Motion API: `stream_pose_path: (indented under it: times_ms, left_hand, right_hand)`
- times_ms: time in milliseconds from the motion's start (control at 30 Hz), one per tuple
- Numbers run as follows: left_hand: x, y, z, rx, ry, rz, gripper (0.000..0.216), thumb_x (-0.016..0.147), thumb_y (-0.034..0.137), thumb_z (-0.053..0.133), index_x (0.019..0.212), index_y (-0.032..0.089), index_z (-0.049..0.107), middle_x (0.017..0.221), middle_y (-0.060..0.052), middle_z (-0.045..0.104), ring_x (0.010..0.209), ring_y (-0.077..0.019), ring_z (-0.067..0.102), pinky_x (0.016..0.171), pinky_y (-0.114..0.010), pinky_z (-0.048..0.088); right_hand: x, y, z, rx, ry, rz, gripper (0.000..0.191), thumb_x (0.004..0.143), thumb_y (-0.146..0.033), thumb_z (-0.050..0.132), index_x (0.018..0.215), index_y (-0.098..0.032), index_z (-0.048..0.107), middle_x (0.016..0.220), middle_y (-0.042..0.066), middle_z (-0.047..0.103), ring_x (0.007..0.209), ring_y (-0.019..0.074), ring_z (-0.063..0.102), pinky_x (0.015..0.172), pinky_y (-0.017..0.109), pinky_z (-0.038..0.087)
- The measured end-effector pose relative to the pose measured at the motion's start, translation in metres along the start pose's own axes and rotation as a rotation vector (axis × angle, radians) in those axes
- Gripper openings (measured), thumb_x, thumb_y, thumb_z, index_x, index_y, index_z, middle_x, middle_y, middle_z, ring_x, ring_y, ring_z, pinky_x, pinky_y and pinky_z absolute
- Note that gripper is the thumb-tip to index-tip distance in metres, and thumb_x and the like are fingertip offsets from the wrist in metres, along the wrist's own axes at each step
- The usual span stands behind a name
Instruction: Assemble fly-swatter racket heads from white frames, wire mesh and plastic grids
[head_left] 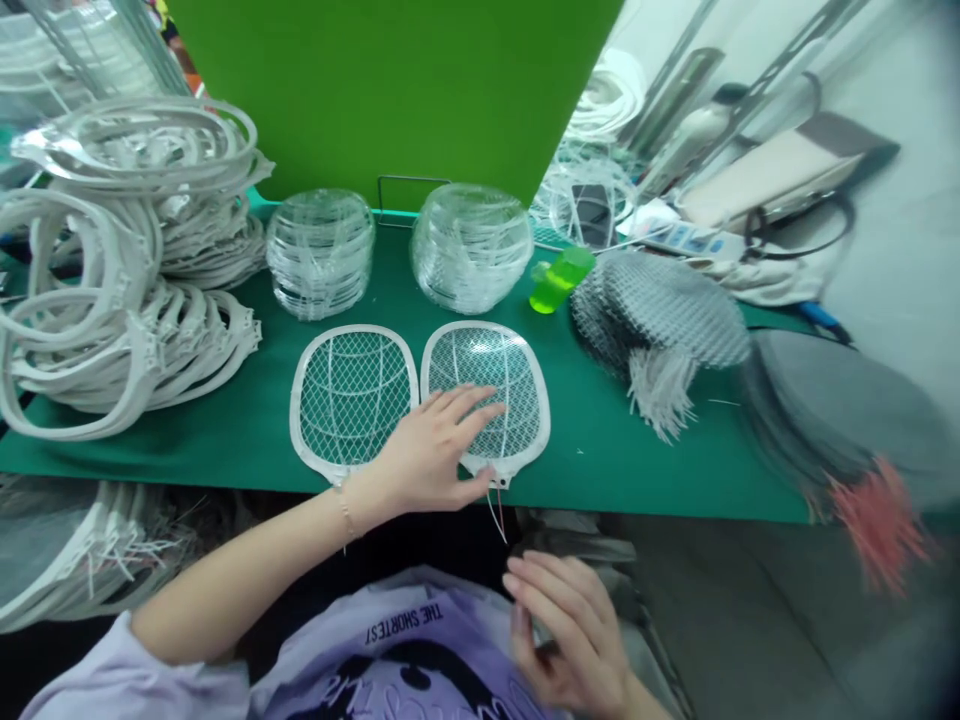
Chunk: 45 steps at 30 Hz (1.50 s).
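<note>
Two white oval racket frames filled with mesh lie side by side near the front edge of the green table (pixel 225 440). My left hand (pixel 435 450) rests flat, fingers spread, on the lower left part of the right frame (pixel 510 385), its thumb by the frame's neck, where thin wires hang off the table edge. The left frame (pixel 349 395) lies just beside it, untouched. My right hand (pixel 574 625) hovers below the table over my lap, fingers stretched out, holding nothing.
Piles of empty white frames (pixel 127 300) fill the left side. Two stacks of clear grid inserts (pixel 321 250) stand before a green board (pixel 397 90). A green bottle (pixel 559 280), grey mesh stacks (pixel 660 310) and darker mesh sheets (pixel 840 420) with red wires lie right.
</note>
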<state>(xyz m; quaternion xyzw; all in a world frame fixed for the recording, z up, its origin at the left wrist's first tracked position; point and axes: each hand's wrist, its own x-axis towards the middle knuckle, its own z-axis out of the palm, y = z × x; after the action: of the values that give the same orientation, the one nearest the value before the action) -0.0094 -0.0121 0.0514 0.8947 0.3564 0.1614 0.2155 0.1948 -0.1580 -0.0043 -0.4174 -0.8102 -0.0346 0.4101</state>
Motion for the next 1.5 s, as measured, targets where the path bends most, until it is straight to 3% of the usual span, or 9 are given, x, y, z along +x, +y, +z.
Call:
stream_pose_path:
  times_ms: [167,233,333,533,700,833,1033,1300,1500]
  left_hand:
    - [-0.083,-0.045,-0.061,0.065,-0.194,-0.083,0.078,0.074,0.013,0.058,0.148,0.030,0.040,0.161,-0.002,0.034,0.150,-0.0312,0.026,0.121,-0.055,0.024]
    - [-0.114,-0.061,-0.065,0.102,-0.264,-0.127,0.086,0.072,0.014,0.060,0.152,0.033,0.033,0.163,-0.001,0.031,0.151,-0.0331,0.023,0.121,-0.060,0.020]
    - [-0.136,-0.067,-0.049,0.161,-0.227,-0.164,0.076,0.083,0.024,0.061,0.153,0.034,0.034,0.162,-0.001,0.033,0.151,-0.0321,0.024,0.120,-0.061,0.020]
    - [-0.135,-0.056,-0.020,0.174,-0.072,-0.143,0.065,0.087,0.028,0.061,0.149,0.025,0.041,0.161,-0.008,0.034,0.152,-0.0314,0.022,0.121,-0.056,0.022]
    - [-0.139,-0.058,-0.024,0.001,-0.012,-0.030,0.059,0.078,0.022,0.063,0.136,0.019,0.051,0.157,-0.011,0.042,0.148,-0.0273,0.034,0.122,-0.047,0.026]
    - [-0.141,-0.064,-0.022,-0.014,0.035,0.006,0.034,0.087,0.024,0.061,0.121,0.021,0.060,0.148,-0.012,0.053,0.139,-0.0245,0.047,0.121,-0.046,0.030]
    - [-0.142,-0.071,-0.017,0.055,0.037,0.081,0.016,0.096,0.021,0.056,0.107,0.024,0.067,0.138,-0.004,0.063,0.140,-0.0224,0.047,0.122,-0.045,0.027]
    - [-0.139,-0.069,-0.012,0.020,0.071,0.004,0.023,0.095,0.031,0.060,0.116,0.023,0.063,0.119,-0.004,0.074,0.132,-0.0220,0.056,0.121,-0.045,0.029]
    - [-0.137,-0.065,-0.012,0.015,0.069,-0.010,0.018,0.097,0.031,0.057,0.111,0.024,0.065,0.119,-0.005,0.071,0.133,-0.0216,0.055,0.123,-0.047,0.021]
  right_hand:
    - [0.026,-0.033,0.033,0.099,-0.103,0.065,0.028,0.083,-0.011,0.057,0.109,-0.016,0.067,0.098,0.007,0.077,0.099,0.0195,0.070,0.090,0.033,0.049]
    - [0.037,-0.038,0.056,0.101,-0.146,0.024,0.033,0.087,-0.012,0.056,0.119,-0.015,0.065,0.111,0.008,0.075,0.112,0.0201,0.066,0.097,0.033,0.047]
    - [0.044,-0.038,0.091,0.099,-0.209,-0.130,0.037,0.093,-0.011,0.052,0.127,-0.018,0.063,0.123,0.007,0.072,0.125,0.0191,0.060,0.107,0.034,0.043]
    - [0.044,-0.033,0.123,0.194,-0.111,-0.211,0.028,0.093,-0.010,0.056,0.117,-0.014,0.069,0.109,0.010,0.076,0.114,0.0207,0.066,0.093,0.034,0.055]
    - [0.049,-0.038,0.124,0.215,-0.101,-0.191,0.027,0.092,-0.011,0.061,0.117,-0.014,0.071,0.105,0.010,0.077,0.108,0.0215,0.068,0.088,0.034,0.057]
    - [0.048,-0.040,0.125,0.239,-0.101,-0.176,0.029,0.090,-0.008,0.061,0.116,-0.015,0.071,0.104,0.009,0.077,0.109,0.0206,0.068,0.088,0.033,0.058]
    - [0.051,-0.040,0.123,0.282,-0.065,-0.189,0.024,0.088,-0.004,0.060,0.108,-0.012,0.072,0.097,0.010,0.077,0.102,0.0206,0.070,0.086,0.033,0.060]
    - [0.067,-0.044,0.113,0.346,-0.038,0.177,0.021,0.087,-0.003,0.062,0.097,-0.021,0.069,0.097,0.007,0.075,0.100,0.0207,0.069,0.084,0.037,0.057]
    - [0.050,-0.040,0.112,0.310,-0.055,0.147,0.022,0.088,-0.002,0.061,0.099,-0.020,0.068,0.098,0.008,0.076,0.100,0.0224,0.070,0.082,0.039,0.057]
